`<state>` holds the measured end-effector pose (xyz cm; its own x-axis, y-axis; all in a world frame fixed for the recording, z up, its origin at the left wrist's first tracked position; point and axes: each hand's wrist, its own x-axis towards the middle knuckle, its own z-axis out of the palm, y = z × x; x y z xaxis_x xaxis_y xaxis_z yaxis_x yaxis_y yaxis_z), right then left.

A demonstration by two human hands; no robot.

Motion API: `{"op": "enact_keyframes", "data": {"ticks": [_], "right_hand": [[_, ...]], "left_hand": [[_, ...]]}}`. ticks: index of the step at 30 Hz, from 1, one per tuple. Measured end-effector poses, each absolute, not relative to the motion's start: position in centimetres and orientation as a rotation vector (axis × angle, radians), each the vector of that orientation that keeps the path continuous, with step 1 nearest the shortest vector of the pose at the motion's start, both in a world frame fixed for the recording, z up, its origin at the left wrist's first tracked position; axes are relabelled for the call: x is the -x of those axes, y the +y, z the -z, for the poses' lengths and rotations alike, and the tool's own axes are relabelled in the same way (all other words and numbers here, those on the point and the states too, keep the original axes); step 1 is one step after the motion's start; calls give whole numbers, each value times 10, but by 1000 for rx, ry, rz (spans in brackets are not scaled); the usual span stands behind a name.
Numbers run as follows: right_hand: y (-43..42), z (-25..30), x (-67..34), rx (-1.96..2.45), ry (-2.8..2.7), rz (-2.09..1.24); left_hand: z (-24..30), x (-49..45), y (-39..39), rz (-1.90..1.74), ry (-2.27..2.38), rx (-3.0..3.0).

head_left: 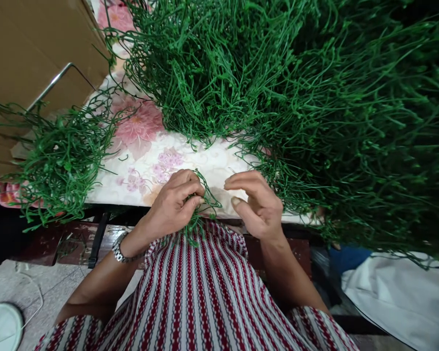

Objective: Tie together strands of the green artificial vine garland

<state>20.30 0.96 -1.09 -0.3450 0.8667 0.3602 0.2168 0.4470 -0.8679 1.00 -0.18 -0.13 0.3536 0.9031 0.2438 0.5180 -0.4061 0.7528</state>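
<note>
My left hand (179, 199) is closed in a pinch around a few thin green stems (210, 195), which look like plastic plant stems. Their ends stick out to the right of the fingers and hang down over the striped clothing. To the right, my right hand (258, 204) is held with thumb and fingers apart, and nothing shows between them. Both hands are just above the near edge of a flower-patterned cloth (142, 168). Behind and to the right of them lies a large heap of similar green stems (219, 73).
A smaller pile of green stems (64, 161) hangs over the cloth's left edge. Cardboard (32, 44) stands at the upper left beside a bent metal bar (53, 85). A white bag (398, 292) is at the lower right, and a round white object (2, 326) sits at the lower left.
</note>
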Motion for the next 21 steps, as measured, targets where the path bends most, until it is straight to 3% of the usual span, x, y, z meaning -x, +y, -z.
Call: {"op": "enact_keyframes", "data": {"ticks": [4,21], "right_hand": [[11,8,-203,769,-2083,-821],[9,22,-187,839,-2019,-502]], "left_hand": [[0,-7,3,-863,1138,-1941],[1,-15,-9,-1008,1277,-2052]]}}
